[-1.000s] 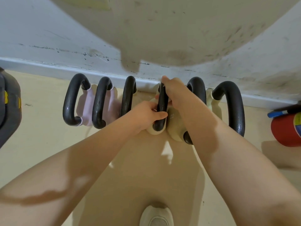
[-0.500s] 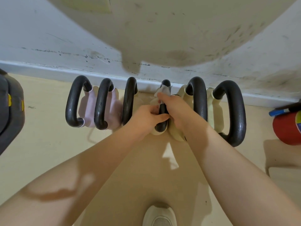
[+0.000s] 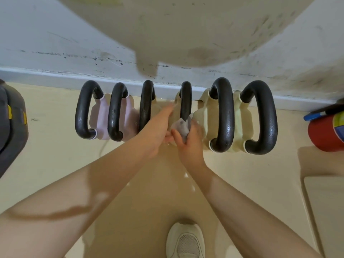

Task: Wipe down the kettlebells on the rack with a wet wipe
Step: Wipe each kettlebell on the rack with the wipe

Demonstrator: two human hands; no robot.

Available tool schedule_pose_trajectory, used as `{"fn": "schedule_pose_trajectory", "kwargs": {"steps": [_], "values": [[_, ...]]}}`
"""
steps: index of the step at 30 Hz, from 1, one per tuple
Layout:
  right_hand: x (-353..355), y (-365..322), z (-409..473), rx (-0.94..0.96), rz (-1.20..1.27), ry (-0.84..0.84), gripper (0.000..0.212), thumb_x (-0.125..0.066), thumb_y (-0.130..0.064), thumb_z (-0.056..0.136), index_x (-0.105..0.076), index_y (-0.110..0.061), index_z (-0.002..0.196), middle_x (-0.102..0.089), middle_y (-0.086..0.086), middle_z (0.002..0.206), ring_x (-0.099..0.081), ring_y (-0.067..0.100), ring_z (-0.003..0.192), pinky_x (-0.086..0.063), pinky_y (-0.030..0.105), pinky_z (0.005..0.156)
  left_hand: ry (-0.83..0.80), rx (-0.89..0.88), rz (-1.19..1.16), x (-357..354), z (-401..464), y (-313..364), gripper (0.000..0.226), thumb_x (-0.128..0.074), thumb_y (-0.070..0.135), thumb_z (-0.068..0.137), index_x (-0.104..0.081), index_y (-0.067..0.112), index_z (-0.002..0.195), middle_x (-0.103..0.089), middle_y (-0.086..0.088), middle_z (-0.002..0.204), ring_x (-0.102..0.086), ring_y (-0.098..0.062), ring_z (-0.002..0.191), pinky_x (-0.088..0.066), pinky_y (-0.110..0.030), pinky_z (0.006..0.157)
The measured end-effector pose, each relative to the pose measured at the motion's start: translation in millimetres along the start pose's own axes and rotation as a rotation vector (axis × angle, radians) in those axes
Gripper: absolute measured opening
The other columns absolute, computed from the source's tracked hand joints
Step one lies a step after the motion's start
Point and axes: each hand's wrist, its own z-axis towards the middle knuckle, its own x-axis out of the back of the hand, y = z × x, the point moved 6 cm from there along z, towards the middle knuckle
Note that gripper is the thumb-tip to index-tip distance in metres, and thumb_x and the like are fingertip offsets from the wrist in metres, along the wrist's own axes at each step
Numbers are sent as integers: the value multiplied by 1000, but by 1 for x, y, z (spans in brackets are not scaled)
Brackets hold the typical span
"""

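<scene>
Several kettlebells with black handles stand in a row on the floor against the wall: two pink ones [image 3: 101, 120] at the left, cream ones to their right. My right hand [image 3: 189, 144] holds a crumpled wet wipe [image 3: 181, 127] against the near end of the fourth kettlebell's handle [image 3: 185, 101]. Just left of that handle, my left hand [image 3: 158, 131] lies with its fingers stretched out over the cream body. Both hands are motion-blurred and hide most of that body.
A red cylinder [image 3: 325, 133] lies at the right edge and a dark grey object [image 3: 11, 127] at the left edge. My white shoe [image 3: 186, 239] is near the bottom centre. A pale mat [image 3: 327, 211] lies at the lower right. The white wall [image 3: 55, 43] runs behind the row.
My right hand slid the wipe along the fourth handle from its far end to its near end. My left hand let go of the handle's near end and stretched over the body.
</scene>
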Motion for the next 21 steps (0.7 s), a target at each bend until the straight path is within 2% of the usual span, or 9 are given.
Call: {"fn": "schedule_pose_trajectory", "kwargs": {"steps": [3,7,8,9,11,12,14,17,21], "values": [[-1,0,4,23,-77,58,31,-53,-45,83,-51,-21,103,-60,5,96,-60,20,93,-52,45,83,-55,-20,122,-6,0,-2,46,-34,58,90,-66,25,94,-65,5,100,-59,-11,99,-42,-24,88],[6,-8,8,62,-235,98,37,-40,-50,84,-56,-17,83,-59,2,83,-57,22,87,-47,47,83,-24,-26,141,-6,-1,-10,59,-31,65,87,-64,24,114,-61,0,122,-51,-13,118,-35,-33,107],[4,-6,3,67,-289,65,38,-35,-50,87,-57,-20,88,-59,2,90,-55,23,92,-44,48,88,-33,-21,129,-5,-2,-10,57,-30,64,87,-65,25,111,-62,1,120,-51,-12,117,-35,-31,106],[1,1,-2,29,-358,10,44,-32,-51,90,-57,-19,106,-58,6,106,-52,26,106,-39,48,98,-48,-16,124,-6,-2,-11,54,-29,63,88,-67,27,103,-63,3,117,-52,-11,115,-36,-30,103],[-2,20,-15,-167,-481,-53,60,-34,-51,94,-31,-15,141,-36,11,140,-28,30,133,-20,43,112,-68,-19,134,-7,-4,-7,50,-28,61,90,-65,28,85,-65,4,106,-55,-12,108,-39,-30,99],[-2,23,-18,-224,-495,-52,63,-36,-49,95,-22,-13,145,-29,11,143,-23,30,135,-18,42,113,-71,-27,144,-8,-5,-5,49,-28,60,91,-64,28,82,-67,3,101,-58,-13,103,-42,-29,94],[-1,16,-13,-191,-394,-11,64,-42,-45,94,-25,-10,144,-33,16,137,-34,33,129,-30,44,108,-65,-40,154,-7,-5,-3,49,-29,57,92,-66,25,86,-70,1,99,-62,-13,97,-47,-28,87],[6,-10,1,-102,-143,69,60,-50,-42,90,-34,-7,135,-52,15,118,-56,28,106,-48,44,91,-66,-61,162,-7,-3,-1,50,-29,55,93,-65,22,103,-70,1,102,-63,-10,95,-47,-30,89],[25,-28,4,-81,65,214,44,-55,-15,92,-37,-11,131,-56,-1,102,-58,12,93,-49,26,85,-91,-61,179,-7,-3,0,50,-26,55,94,-62,22,104,-68,3,100,-61,-12,97,-43,-27,79]]}}
